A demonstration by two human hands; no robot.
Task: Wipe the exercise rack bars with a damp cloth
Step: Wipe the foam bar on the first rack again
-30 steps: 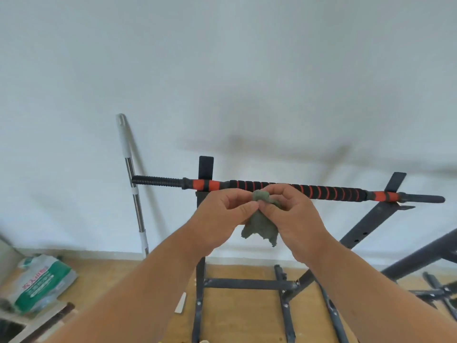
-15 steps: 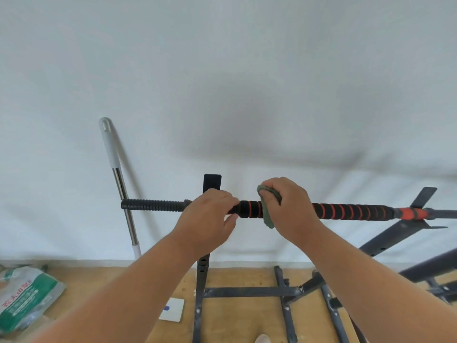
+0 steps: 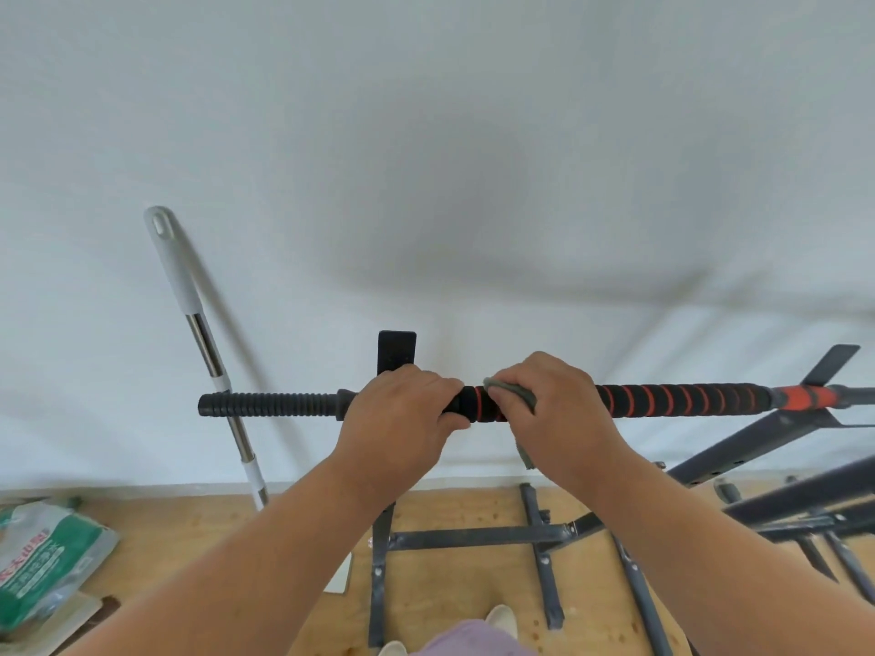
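Observation:
A black top bar (image 3: 677,401) with red spiral stripes runs across the middle of the view, part of a dark metal exercise rack (image 3: 473,537). My left hand (image 3: 397,414) grips the bar beside the rack's upright post. Right next to it, my right hand (image 3: 554,419) holds a grey-green cloth (image 3: 513,393) wrapped over the bar. A corner of the cloth hangs below my right wrist. The bar under both hands is hidden.
A mop handle (image 3: 199,324) leans on the white wall at left, behind the bar's ribbed black end (image 3: 270,404). A green and white bag (image 3: 42,561) lies on the wooden floor at lower left. More dark rack bars (image 3: 781,494) slope at right.
Both hands left the loose cloth in front of the bar and went onto the bar. My left hand now grips it, and my right hand presses the cloth around it.

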